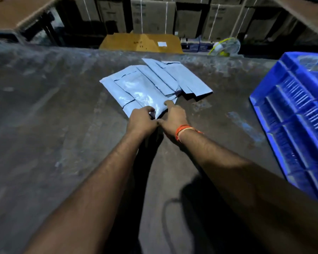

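Dim storeroom, strapped cartons (152,15) stacked along the back, worn dark table (44,110) in front of them. Observed: loose spread of pale grey plastic mailers (184,79) lying flat near the middle of the table, overlapping one another. The top mailer (140,90) lies nearest the person, glossy, its near corner pointing at them. Left hand (141,121) and right hand (173,116) meet at that corner, thumbs almost touching. Left: fingers curled over the corner, pinching the film. Right: thumb at the edge, forefinger laid on top, also pinching. Whether the 2 hands hold 1 layer each or both layers together cannot be told, since the fingers hide the corner. Orange thread (184,131) on the right wrist. Blue crate (292,114) at the right side of the table, well apart from the pile. Flattened cardboard (141,43) and a small fan (226,46) sit beyond the far edge. Judgement on handling: thin film, very light, limp, no stiffness of its own, so it will droop from any single hold. The surface looks slick, so neighbouring bags may cling or slide along with it. Not fragile, though a hard pull could stretch or crease it. Best hold: a fingertip pinch at a corner or along the open edge, where the layers can be rubbed apart. A flat palm would only push the whole stack.
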`<state>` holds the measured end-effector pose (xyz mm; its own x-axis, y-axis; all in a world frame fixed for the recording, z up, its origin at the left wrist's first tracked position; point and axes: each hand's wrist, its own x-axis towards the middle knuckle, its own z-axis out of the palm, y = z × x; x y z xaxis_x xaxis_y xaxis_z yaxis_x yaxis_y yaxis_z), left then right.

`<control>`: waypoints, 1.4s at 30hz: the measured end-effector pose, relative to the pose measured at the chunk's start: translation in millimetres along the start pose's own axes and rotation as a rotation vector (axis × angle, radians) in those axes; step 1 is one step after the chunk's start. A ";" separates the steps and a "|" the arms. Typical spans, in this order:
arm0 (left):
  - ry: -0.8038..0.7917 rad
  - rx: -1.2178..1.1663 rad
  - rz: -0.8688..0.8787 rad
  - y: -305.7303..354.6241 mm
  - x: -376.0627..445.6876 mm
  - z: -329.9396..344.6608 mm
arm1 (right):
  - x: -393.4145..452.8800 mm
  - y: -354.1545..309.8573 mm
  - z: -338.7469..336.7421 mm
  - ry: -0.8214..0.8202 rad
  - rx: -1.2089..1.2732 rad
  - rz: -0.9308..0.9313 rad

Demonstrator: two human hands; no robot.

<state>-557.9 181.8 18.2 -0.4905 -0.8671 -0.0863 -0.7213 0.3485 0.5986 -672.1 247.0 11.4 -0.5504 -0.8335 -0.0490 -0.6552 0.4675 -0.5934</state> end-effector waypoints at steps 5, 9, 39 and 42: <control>-0.010 -0.052 -0.019 -15.0 10.5 4.9 | 15.1 0.5 34.5 0.100 -0.181 -0.014; 0.004 0.002 0.042 -19.4 15.9 8.4 | 29.9 -2.2 34.1 0.114 -0.321 -0.114; 0.166 -0.459 -0.121 0.4 -156.3 50.5 | -180.2 198.6 -73.8 0.105 0.529 0.076; 0.203 -0.385 -0.183 0.6 -157.8 58.2 | -192.8 203.2 -79.6 0.111 0.474 0.058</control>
<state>-509.4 339.6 -14.2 -0.2387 -0.9675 -0.0837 -0.5341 0.0588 0.8433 -740.3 526.2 -35.8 -0.6474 -0.7618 -0.0221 -0.3284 0.3050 -0.8939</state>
